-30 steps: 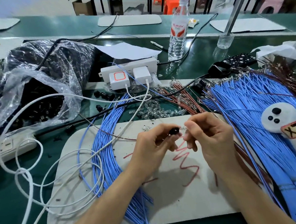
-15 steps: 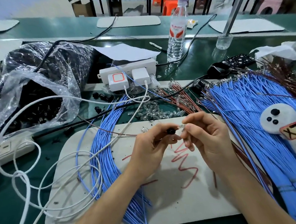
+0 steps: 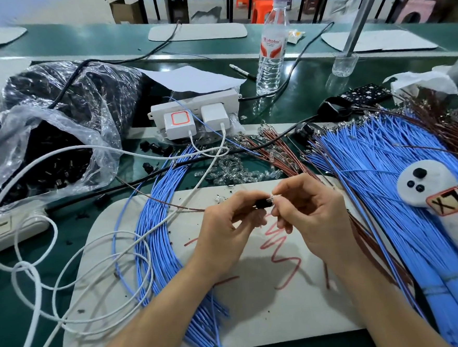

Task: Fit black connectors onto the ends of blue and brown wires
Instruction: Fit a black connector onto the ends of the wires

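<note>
My left hand (image 3: 226, 227) pinches a small black connector (image 3: 264, 204) above the white mat (image 3: 260, 320). A thin brown wire (image 3: 170, 204) trails off to the left from that hand. My right hand (image 3: 312, 216) pinches a small clear part (image 3: 274, 197) that touches the connector's right end. A big fan of blue wires (image 3: 385, 178) lies to the right, with brown wires (image 3: 452, 128) behind it. Another bundle of blue wires (image 3: 157, 246) curves across the mat's left side. A clear bag of black connectors (image 3: 45, 164) lies open at the left.
A white power strip with two chargers (image 3: 196, 113) stands behind the mat, with white cables (image 3: 39, 268) looping to the left. Clear small parts (image 3: 238, 170) lie heaped behind my hands. A water bottle (image 3: 271, 54) stands at the back. A white pad marked XT (image 3: 441, 207) lies on the right-hand blue wires.
Both hands stay together above the mat. The clear part in my right hand has closed up against the black connector.
</note>
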A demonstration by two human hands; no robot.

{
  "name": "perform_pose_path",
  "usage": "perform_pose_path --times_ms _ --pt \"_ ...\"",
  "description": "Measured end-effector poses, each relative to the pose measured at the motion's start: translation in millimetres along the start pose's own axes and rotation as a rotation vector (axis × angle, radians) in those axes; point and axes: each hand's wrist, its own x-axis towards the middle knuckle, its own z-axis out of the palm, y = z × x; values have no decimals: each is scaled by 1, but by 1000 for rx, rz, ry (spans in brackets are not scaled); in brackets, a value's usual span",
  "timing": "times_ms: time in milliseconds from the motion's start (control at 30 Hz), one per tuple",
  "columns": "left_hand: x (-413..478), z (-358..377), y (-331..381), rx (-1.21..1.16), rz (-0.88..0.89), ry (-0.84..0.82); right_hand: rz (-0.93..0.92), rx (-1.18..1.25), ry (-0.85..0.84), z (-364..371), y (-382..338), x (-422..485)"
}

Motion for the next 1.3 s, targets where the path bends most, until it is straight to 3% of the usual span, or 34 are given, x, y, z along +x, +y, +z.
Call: perform_pose_path --times_ms 133,267,500,733,933,1300 --pt "0 -2 1 157 27 42 -28 -136 -21 -2 2 0" --pt "0 -4 1 308 28 84 107 30 -98 -8 3 5" --pt "0 -3 10 46 -62 -47 386 320 -213 -15 1 10" --pt "-2 1 9 -7 -118 -118 662 416 -220 -20 -2 13" --pt "-5 2 2 -40 -194 -117 638 392 -294 -24 -1 12" --pt "-2 1 4 -151 -251 -78 596 401 -268 -19 6 13"
